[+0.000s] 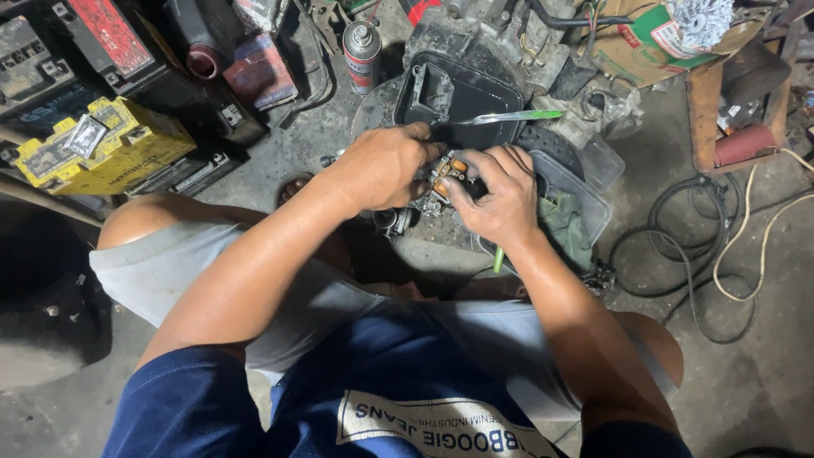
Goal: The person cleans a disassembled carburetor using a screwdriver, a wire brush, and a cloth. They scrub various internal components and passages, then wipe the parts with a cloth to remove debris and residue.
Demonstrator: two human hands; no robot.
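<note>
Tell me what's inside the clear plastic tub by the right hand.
A crumpled green cloth lies inside the clear plastic tub. The right hand and the small metal part it holds with the left hand cover the tub's near-left portion, so anything there is hidden.

grimy metal carburetor (441,182), rough concrete floor (746,382)

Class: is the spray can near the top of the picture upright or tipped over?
Upright: the red-and-silver metal spray can stands on the concrete floor, its round top facing the camera.

Dark blue shirt, pale grey shorts, bare forearms.
</note>
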